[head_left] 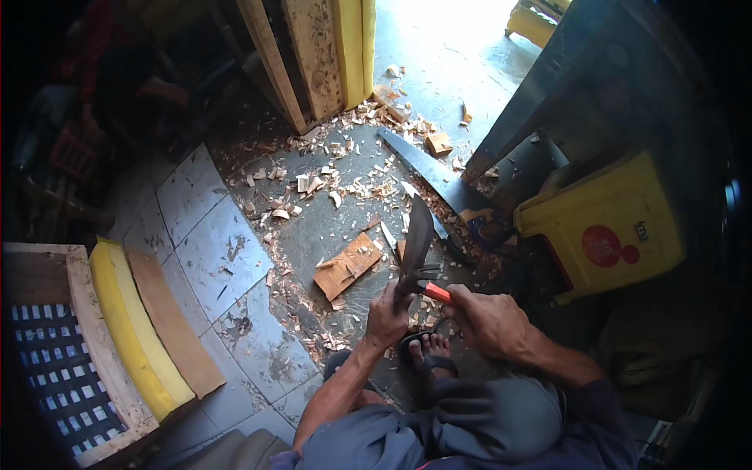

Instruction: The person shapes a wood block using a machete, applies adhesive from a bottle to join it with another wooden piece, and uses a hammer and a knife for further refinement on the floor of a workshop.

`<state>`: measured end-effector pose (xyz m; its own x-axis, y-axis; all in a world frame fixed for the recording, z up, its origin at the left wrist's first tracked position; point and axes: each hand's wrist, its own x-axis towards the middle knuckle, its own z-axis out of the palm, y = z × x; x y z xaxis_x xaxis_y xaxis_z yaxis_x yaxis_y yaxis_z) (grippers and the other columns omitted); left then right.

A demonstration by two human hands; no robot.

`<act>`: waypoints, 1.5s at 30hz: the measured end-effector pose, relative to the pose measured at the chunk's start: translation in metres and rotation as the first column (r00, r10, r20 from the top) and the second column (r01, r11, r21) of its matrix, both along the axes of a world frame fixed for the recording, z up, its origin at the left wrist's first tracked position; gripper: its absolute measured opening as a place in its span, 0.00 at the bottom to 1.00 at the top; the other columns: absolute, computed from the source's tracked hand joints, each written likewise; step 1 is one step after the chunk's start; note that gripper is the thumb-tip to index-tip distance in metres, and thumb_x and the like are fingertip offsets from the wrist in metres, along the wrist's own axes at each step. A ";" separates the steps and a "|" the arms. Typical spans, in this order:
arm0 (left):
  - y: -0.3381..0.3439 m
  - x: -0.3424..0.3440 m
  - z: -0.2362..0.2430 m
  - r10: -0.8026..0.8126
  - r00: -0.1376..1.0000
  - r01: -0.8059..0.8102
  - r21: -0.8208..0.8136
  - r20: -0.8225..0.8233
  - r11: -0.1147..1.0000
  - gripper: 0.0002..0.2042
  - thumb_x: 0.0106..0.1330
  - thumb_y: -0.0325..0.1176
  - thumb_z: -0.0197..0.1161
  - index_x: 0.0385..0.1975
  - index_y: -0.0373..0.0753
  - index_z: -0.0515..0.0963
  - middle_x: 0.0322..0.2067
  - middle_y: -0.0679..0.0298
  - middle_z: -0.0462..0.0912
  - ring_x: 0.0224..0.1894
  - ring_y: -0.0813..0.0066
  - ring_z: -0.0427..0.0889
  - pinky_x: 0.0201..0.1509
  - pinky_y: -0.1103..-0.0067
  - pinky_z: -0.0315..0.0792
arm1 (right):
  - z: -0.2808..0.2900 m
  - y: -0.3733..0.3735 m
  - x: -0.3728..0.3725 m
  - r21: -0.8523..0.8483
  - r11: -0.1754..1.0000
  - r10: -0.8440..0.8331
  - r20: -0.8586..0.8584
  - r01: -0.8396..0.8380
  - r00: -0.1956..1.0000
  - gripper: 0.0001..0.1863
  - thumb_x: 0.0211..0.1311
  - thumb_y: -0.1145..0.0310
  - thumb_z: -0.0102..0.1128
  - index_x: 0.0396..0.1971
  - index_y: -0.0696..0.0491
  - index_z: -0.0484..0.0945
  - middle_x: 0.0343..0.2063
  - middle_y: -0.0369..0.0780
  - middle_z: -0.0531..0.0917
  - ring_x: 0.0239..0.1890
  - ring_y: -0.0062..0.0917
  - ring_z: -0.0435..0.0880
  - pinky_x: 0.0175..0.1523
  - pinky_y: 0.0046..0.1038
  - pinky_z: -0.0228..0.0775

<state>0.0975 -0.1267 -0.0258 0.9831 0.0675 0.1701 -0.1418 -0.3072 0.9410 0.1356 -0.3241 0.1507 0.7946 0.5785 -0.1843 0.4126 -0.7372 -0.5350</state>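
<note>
My left hand (pixel 385 317) is closed around the lower end of a machete (pixel 419 235), its broad dark blade pointing up and away from me. My right hand (pixel 493 323) grips an orange-handled tool (pixel 437 294), whose dark head meets the base of the blade. What kind of tool it is cannot be made out. Beyond my hands, a flat piece of reddish-brown wood (pixel 348 265) lies on the floor. A handsaw (pixel 431 171) rests farther off, with its handle toward the right. Narrow pale blades show beside the machete.
Wood shavings (pixel 337 188) litter the floor. At the right a yellow plastic stool (pixel 611 227) lies tipped over. A wooden frame with woven black webbing (pixel 63 352) and a yellow padded edge (pixel 141 329) stands at the left. A small wood block (pixel 439 143) sits near the bright doorway.
</note>
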 end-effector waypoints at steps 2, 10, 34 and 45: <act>-0.002 -0.007 -0.005 0.016 1.000 -0.016 -0.028 -0.006 0.999 0.11 0.67 0.25 0.62 0.47 0.35 0.73 0.31 0.44 0.82 0.35 0.36 0.82 0.33 0.57 0.74 | 0.014 0.006 -0.009 0.289 0.952 -0.119 0.041 0.102 0.992 0.15 0.71 0.63 0.55 0.51 0.52 0.68 0.27 0.51 0.83 0.27 0.50 0.84 0.29 0.48 0.75; -0.010 -0.015 0.007 0.031 0.993 -0.026 -0.048 0.116 0.999 0.11 0.67 0.26 0.63 0.48 0.36 0.75 0.33 0.46 0.82 0.35 0.38 0.82 0.35 0.58 0.75 | 0.016 0.000 -0.012 0.080 0.997 -0.006 0.016 0.005 1.000 0.13 0.69 0.64 0.60 0.48 0.52 0.72 0.26 0.50 0.83 0.25 0.49 0.84 0.29 0.47 0.75; 0.001 -0.018 -0.002 -0.096 0.995 0.097 -0.035 0.032 0.995 0.11 0.63 0.22 0.61 0.45 0.35 0.79 0.33 0.53 0.86 0.37 0.55 0.89 0.39 0.69 0.78 | -0.010 -0.005 -0.015 -0.190 0.969 0.116 -0.204 -0.156 0.972 0.14 0.71 0.58 0.56 0.45 0.51 0.67 0.24 0.52 0.83 0.27 0.52 0.84 0.32 0.50 0.75; 0.048 -0.012 -0.007 -0.431 0.835 0.245 -0.471 -0.342 0.848 0.15 0.72 0.26 0.62 0.57 0.32 0.76 0.50 0.61 0.84 0.52 0.75 0.82 0.58 0.76 0.76 | -0.011 -0.024 -0.016 0.249 0.949 -0.152 -0.172 0.193 0.973 0.21 0.71 0.68 0.57 0.59 0.59 0.67 0.27 0.54 0.82 0.29 0.51 0.86 0.34 0.44 0.78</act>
<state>0.0853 -0.0784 -0.0326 0.9212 -0.3139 -0.2300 0.2705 0.0916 0.9584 0.1199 -0.3482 0.1398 0.8617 0.4787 -0.1685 0.1923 -0.6153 -0.7645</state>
